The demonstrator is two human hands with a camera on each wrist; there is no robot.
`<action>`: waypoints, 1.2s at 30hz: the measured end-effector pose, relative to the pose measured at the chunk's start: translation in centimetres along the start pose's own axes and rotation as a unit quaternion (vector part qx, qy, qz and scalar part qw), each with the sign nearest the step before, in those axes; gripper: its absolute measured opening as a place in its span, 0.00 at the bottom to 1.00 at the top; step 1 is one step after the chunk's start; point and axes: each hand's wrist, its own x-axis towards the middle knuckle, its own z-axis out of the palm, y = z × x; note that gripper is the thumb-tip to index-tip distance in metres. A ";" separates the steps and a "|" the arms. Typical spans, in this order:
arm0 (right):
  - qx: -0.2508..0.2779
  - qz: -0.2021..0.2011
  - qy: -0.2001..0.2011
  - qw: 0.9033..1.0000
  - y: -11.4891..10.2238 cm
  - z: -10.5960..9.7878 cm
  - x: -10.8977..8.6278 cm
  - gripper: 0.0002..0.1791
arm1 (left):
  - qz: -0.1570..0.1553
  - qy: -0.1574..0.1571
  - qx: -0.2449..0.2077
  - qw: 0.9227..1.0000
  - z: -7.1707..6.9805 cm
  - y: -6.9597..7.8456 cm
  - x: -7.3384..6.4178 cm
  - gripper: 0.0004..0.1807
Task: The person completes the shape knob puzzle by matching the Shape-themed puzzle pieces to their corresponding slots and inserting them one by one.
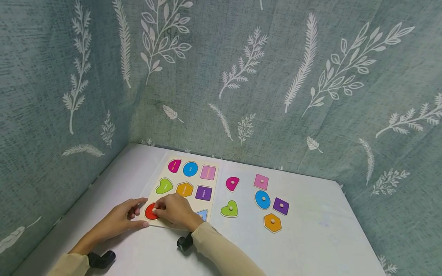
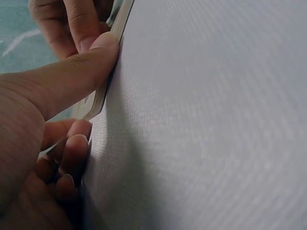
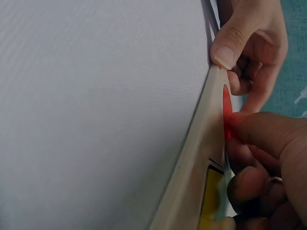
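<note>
A wooden peg puzzle board (image 1: 191,158) with printed colored shapes lies flat on the table. My right hand (image 1: 177,209) pinches the knob of a red round puzzle piece (image 1: 149,213), which lies at the red spot in the board's near left corner. In the right wrist view, the thumb and fingertips meet at this red piece (image 3: 227,108). My left hand (image 1: 119,218) holds that same corner, its thumb against the near edge and a fingertip at the left edge. The left wrist view shows the thumb pressing the board's edge (image 2: 98,101). My right hand hides part of the bottom row.
Knobbed pieces lie right of the board: a magenta half round (image 1: 232,184), a green heart (image 1: 228,210), a pink square (image 1: 261,184), a blue oval (image 1: 260,202), a purple square (image 1: 280,209) and an orange hexagon (image 1: 272,227). A patterned curtain (image 1: 269,122) stands behind the table.
</note>
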 end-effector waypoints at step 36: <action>0.008 0.030 0.082 0.996 10.1 -7.9 -7.1 0.14 | -0.036 -0.003 -0.009 0.999 -0.1 0.3 0.0 0.51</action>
